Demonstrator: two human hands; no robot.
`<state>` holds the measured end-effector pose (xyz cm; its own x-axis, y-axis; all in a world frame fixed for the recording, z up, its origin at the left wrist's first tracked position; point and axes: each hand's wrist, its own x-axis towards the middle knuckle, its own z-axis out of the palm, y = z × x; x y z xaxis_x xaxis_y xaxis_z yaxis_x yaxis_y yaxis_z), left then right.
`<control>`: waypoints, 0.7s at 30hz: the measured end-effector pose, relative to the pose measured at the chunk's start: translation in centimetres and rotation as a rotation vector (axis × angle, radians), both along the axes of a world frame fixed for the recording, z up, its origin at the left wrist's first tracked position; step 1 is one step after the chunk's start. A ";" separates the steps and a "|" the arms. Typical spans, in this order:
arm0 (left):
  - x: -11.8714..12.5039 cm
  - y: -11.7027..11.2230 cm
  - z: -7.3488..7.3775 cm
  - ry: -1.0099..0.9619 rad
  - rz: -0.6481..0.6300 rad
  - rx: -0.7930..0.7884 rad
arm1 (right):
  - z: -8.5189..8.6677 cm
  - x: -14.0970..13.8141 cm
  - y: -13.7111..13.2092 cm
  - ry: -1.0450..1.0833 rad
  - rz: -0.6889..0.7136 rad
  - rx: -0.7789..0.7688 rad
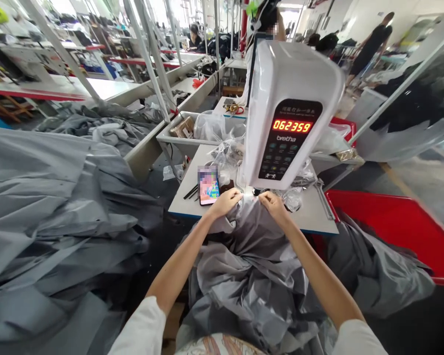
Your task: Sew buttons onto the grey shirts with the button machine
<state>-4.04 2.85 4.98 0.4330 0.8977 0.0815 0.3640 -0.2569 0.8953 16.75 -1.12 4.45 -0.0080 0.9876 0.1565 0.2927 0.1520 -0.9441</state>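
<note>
Both my hands are at the lit work point under a white machine head (292, 74) with a red digital display. My left hand (226, 202) pinches the edge of the grey fabric (251, 227), left of the machine's lower tip. On the other side, my right hand (274, 203) grips the same edge between thumb and fingers. From there the cloth hangs off the table's front edge and bunches over my lap. A phone (208, 185) with a bright screen stands just left of my left hand. The machine head hides what lies directly behind the work point.
The white table (187, 199) has a blue front edge. A large pile of grey fabric (40, 207) fills the left side. At right stands a red bin (385, 222) with grey cloth hanging over it. Scissors (237, 108) lie behind the machine. Other people are farther back.
</note>
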 end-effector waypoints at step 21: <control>-5.2 -14.0 7.4 0.311 -0.361 1.050 | 5.6 0.3 -14.6 -0.397 0.356 0.642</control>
